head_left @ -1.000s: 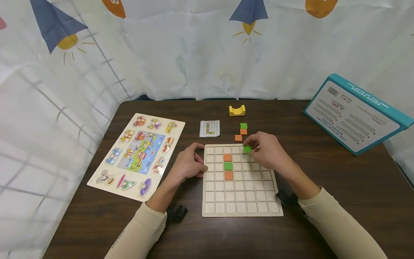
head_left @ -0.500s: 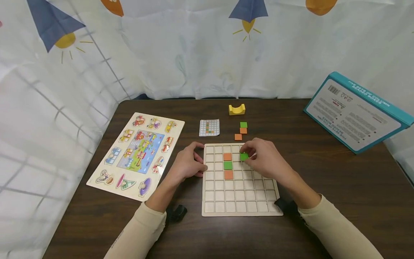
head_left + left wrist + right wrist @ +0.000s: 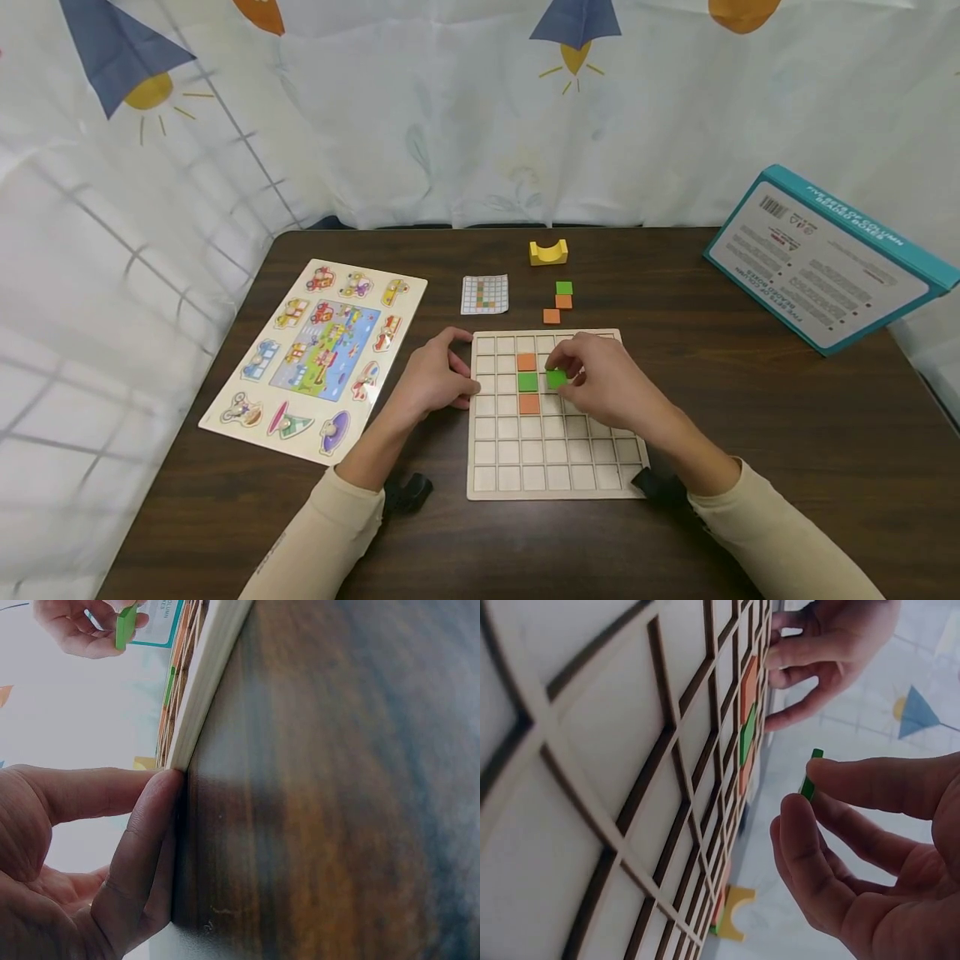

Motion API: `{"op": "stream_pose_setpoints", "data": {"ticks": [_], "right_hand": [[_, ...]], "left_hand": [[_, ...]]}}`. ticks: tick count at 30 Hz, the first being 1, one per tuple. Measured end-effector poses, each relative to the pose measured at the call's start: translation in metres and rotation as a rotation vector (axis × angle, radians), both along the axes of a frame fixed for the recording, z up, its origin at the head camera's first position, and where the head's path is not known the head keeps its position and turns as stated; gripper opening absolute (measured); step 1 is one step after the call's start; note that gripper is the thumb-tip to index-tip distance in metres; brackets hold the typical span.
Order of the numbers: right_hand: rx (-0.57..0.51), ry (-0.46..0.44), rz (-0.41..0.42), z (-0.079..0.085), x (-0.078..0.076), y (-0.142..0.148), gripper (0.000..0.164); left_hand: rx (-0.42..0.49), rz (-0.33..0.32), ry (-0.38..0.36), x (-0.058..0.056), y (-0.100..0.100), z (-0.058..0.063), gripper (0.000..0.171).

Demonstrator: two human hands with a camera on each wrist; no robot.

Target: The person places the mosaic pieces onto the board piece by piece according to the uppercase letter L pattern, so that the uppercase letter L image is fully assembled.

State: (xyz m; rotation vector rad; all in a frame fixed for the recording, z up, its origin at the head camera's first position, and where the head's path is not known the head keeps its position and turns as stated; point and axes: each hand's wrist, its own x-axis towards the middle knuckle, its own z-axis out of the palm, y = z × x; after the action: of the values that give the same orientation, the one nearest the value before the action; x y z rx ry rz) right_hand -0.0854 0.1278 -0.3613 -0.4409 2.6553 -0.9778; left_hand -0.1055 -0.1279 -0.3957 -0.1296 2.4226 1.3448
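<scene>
My right hand [image 3: 603, 375] pinches a small green square tile [image 3: 557, 379] between thumb and fingertips. The tile is tilted and raised over the wooden grid board [image 3: 510, 479], clearly apart from it in the right wrist view. In one column of the board lie an orange tile [image 3: 527, 362], a green tile [image 3: 528, 382] and another orange tile [image 3: 528, 404]. My left hand [image 3: 437, 375] rests at the board's left edge, its thumb and index finger spread apart along it. In the left wrist view, those fingertips [image 3: 169, 784] touch the rim.
Behind the board lie loose orange tiles [image 3: 551, 316] and a green one, a printed pattern card [image 3: 484, 295] and a yellow curved block [image 3: 548, 252]. A peg puzzle [image 3: 311, 358] is at the left. A teal box [image 3: 825, 258] leans at the right.
My right hand has carried the green tile from the board's far edge toward the left and nearer me, close to the column of tiles. The left hand stays at the edge.
</scene>
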Motion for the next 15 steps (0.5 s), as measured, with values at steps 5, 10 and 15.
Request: {"op": "stream_pose_setpoints", "data": {"ticks": [5, 10, 15], "right_hand": [[0.02, 0.006, 0.012, 0.0, 0.005, -0.004, 0.023], [0.021, 0.017, 0.045, -0.001, 0.008, -0.007, 0.023], [0.02, 0.017, 0.079, -0.003, 0.009, -0.012, 0.022]], "left_hand": [[0.0, 0.003, -0.004, -0.001, 0.001, 0.001, 0.074], [-0.002, 0.006, -0.009, 0.0, 0.001, 0.001, 0.073], [0.003, 0.005, -0.017, 0.0, 0.0, 0.0, 0.074]]}}
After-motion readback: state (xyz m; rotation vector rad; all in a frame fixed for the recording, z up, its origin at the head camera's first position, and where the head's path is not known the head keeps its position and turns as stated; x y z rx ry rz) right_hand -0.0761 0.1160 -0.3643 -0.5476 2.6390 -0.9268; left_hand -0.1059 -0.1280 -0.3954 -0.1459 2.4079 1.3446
